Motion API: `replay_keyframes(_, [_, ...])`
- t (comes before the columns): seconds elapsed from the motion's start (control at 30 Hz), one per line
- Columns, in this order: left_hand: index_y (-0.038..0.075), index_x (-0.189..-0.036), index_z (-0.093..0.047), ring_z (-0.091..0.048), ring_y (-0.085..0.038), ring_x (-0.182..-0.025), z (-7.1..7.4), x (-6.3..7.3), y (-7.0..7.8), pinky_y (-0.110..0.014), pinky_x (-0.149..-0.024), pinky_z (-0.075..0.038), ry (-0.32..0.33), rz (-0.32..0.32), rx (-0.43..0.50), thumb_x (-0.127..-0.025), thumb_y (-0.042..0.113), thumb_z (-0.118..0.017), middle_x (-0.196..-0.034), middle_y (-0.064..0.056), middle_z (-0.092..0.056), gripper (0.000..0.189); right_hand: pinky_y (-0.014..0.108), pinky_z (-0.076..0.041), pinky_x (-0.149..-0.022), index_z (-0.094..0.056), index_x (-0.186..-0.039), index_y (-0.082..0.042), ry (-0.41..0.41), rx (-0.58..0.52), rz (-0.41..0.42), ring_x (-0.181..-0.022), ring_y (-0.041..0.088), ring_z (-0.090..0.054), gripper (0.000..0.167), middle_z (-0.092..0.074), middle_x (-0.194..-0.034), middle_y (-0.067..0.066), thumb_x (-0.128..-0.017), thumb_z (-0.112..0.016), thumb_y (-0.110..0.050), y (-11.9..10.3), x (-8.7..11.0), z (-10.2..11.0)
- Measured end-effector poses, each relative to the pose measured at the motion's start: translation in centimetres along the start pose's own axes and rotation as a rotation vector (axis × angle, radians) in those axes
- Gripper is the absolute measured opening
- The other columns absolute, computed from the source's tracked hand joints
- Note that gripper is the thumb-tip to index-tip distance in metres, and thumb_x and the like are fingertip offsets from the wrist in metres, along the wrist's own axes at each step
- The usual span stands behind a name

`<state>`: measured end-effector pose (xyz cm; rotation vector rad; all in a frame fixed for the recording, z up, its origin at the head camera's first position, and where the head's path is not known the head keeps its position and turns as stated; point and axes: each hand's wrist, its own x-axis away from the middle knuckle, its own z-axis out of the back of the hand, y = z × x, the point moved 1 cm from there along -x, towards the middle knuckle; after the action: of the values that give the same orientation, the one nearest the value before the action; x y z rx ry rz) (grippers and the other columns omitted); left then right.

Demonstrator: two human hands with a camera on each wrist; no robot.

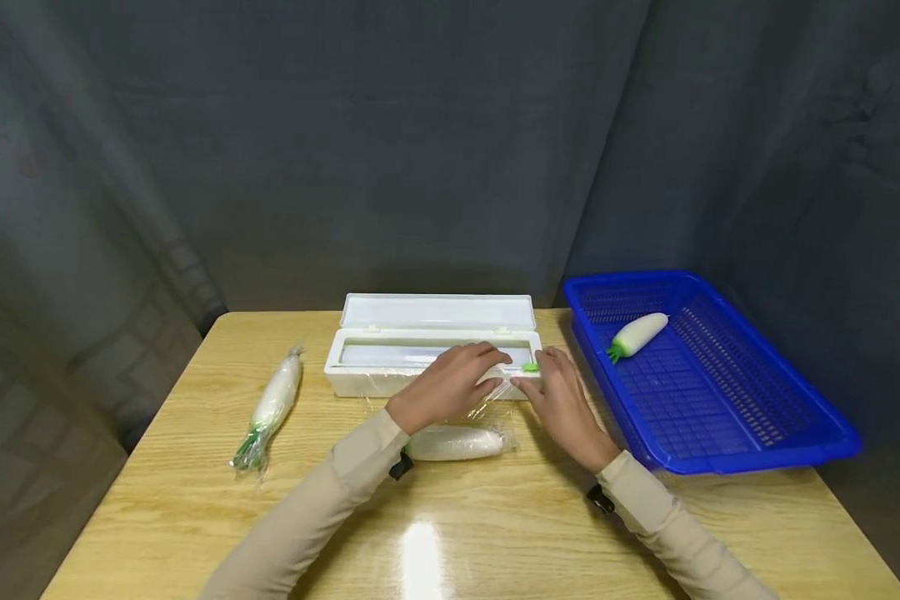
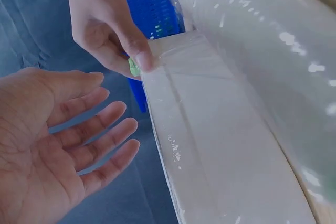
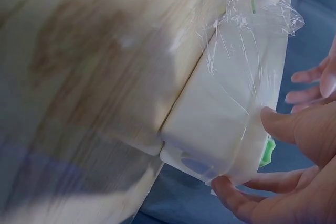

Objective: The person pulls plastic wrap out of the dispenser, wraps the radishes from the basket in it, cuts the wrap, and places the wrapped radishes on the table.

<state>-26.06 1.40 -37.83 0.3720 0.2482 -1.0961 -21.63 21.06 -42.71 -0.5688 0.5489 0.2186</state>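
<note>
1. Head view: a wooden table point(image 1: 195, 500) stands before dark grey curtains point(image 1: 420, 142), with a white film dispenser point(image 1: 390, 367) just beyond both hands.
2. Left hand point(image 1: 446, 385) hovers with fingers spread wide, holding nothing; right hand point(image 1: 562, 404) pinches the green slider point(image 1: 530, 367) at the dispenser's end.
3. A film-covered radish point(image 1: 456, 443) lies beneath the wrists; a blue basket point(image 1: 757, 450) sits right of the right hand, a wrapped radish point(image 1: 273, 402) well left.
</note>
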Motion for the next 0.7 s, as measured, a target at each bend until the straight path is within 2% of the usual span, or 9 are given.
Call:
replay_keyframes(0.13, [0.003,-0.134,-0.066,-0.072,-0.023,-0.106,-0.3,-0.7,0.0,-0.035,-0.093,-0.058,-0.007,0.021,0.026,-0.104,0.014,-0.068,-0.129,-0.012,-0.07,0.032,0.054,-0.058,-0.086,-0.065,-0.115,0.015,-0.021,-0.021,-0.017,-0.095,0.041,-0.067,0.04,-0.064,-0.114,0.031,-0.091,-0.083,-0.011,0.0,0.2,0.0])
replay_keyframes(0.23, [0.005,-0.135,-0.066,-0.07,-0.023,-0.114,-0.5,-1.2,0.2,-0.036,-0.098,-0.057,-0.044,0.056,0.035,-0.105,0.017,-0.066,-0.133,-0.011,-0.069,0.032,0.055,-0.059,-0.086,-0.064,-0.12,0.017,-0.02,-0.023,-0.01,-0.101,0.044,-0.07,0.044,-0.065,-0.117,0.033,-0.091,-0.082,-0.011,0.1,0.2,0.1])
replay_keyframes(0.37, [0.006,-0.134,-0.068,-0.071,-0.021,-0.113,-0.6,-1.9,0.4,-0.036,-0.097,-0.057,-0.073,0.076,0.01,-0.105,0.018,-0.067,-0.132,-0.008,-0.07,0.031,0.056,-0.06,-0.083,-0.066,-0.117,0.016,-0.001,-0.03,0.01,-0.097,0.043,-0.071,0.042,-0.067,-0.113,0.032,-0.09,-0.083,-0.012,0.2,0.1,0.1])
replay_keyframes(0.57, [0.008,-0.129,-0.072,-0.073,-0.02,-0.104,-0.9,-3.0,0.9,-0.035,-0.089,-0.059,-0.099,0.124,-0.005,-0.104,0.019,-0.069,-0.125,-0.006,-0.073,0.028,0.054,-0.059,-0.081,-0.069,-0.108,0.014,0.026,-0.034,0.036,-0.097,0.042,-0.071,0.035,-0.069,-0.106,0.028,-0.087,-0.085,-0.009,0.4,0.0,0.1])
replay_keyframes(0.7, [0.01,-0.124,-0.075,-0.075,-0.019,-0.095,-1.2,-3.8,1.1,-0.035,-0.08,-0.061,-0.065,0.148,-0.013,-0.102,0.019,-0.071,-0.119,-0.004,-0.076,0.024,0.053,-0.06,-0.081,-0.069,-0.105,0.013,0.024,-0.032,0.037,-0.097,0.042,-0.071,0.032,-0.07,-0.105,0.028,-0.086,-0.086,-0.006,0.4,-0.1,0.2])
